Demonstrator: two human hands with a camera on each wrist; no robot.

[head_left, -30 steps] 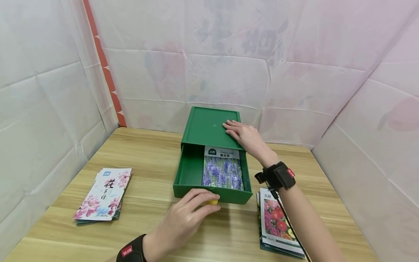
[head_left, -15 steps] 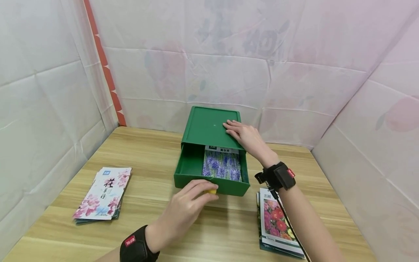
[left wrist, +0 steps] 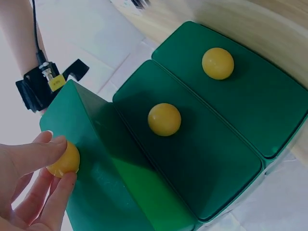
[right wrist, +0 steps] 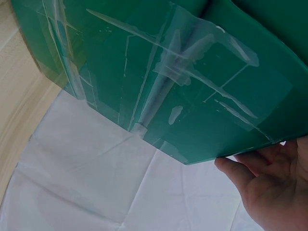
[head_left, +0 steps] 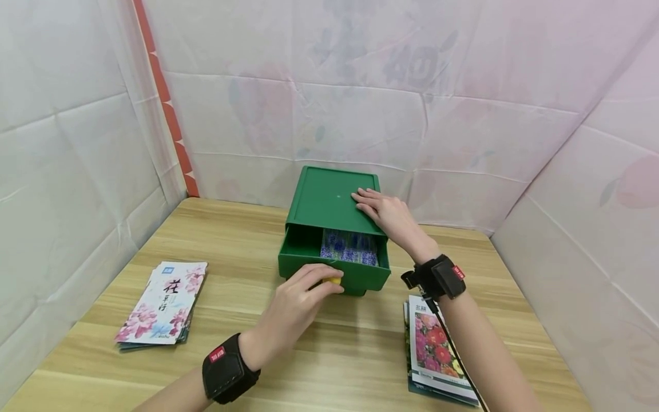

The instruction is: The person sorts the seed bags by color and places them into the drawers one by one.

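Pinching the drawer's yellow knob (head_left: pixel 334 280), the left grip (head_left: pixel 296 306) sits at its front; right grip (head_left: pixel 383 214) seemingly lies flat atop the cabinet (head_left: pixel 324 200).

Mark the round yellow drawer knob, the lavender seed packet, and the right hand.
round yellow drawer knob (left wrist: pixel 65 160), left wrist view, its bare side
lavender seed packet (head_left: pixel 349 254), head view, printed face
right hand (head_left: pixel 385 214), head view, back of hand

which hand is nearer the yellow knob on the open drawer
Left. The left hand pinches the yellow knob on the drawer front; the right hand rests flat on top of the green cabinet, farther back.
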